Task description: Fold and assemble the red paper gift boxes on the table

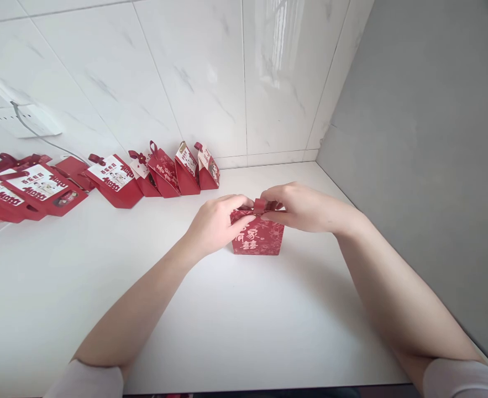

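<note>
A red paper gift box (264, 237) with pale printed characters stands upright on the white table, in front of me. A short red ribbon loop (259, 206) rises from the middle of its top edge. My left hand (225, 221) pinches the top edge left of the loop, thumb on the near face and fingers behind. On the other side of the loop, my right hand (299, 207) grips the same edge in the same way. The fingertips behind the box are partly hidden.
Along the tiled wall stand several similar red boxes (164, 172) with ribbon loops. More red boxes (36, 188) lie clustered at the far left, near a wall socket (26, 120) with a grey cable (40, 135). A grey panel (426, 138) borders the white table (244, 331) on the right.
</note>
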The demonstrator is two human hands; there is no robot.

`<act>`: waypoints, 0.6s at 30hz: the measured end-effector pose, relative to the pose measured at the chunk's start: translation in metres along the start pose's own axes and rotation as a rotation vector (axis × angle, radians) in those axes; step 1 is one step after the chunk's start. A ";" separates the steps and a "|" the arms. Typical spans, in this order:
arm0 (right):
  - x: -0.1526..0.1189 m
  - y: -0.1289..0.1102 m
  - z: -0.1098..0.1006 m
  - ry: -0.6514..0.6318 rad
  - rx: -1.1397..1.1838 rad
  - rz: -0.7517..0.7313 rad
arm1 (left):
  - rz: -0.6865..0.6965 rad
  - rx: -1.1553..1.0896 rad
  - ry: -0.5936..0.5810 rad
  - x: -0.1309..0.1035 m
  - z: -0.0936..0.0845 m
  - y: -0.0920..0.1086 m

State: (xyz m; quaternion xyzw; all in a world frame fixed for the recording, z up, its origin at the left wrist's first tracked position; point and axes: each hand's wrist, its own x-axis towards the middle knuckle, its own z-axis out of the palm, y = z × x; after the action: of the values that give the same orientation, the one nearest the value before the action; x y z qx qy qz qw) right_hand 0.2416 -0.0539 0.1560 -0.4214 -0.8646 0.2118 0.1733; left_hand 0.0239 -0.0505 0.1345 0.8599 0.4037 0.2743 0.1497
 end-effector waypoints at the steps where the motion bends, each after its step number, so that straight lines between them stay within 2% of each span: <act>1: -0.001 0.000 -0.002 0.004 0.004 -0.003 | 0.004 -0.006 0.017 0.000 0.000 0.000; 8: -0.004 0.001 -0.009 0.091 0.050 0.008 | 0.107 0.129 0.185 -0.003 0.000 -0.005; 12: -0.002 0.002 -0.007 0.102 0.022 0.026 | 0.096 0.129 0.182 -0.002 0.000 -0.005; 18: -0.001 0.000 -0.006 0.077 0.030 0.085 | -0.011 0.043 0.135 -0.001 0.001 -0.005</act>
State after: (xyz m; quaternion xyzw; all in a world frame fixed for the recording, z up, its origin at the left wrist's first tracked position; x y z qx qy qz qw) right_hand 0.2449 -0.0534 0.1614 -0.4628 -0.8354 0.2154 0.2037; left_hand 0.0206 -0.0486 0.1311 0.8402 0.4234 0.3221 0.1054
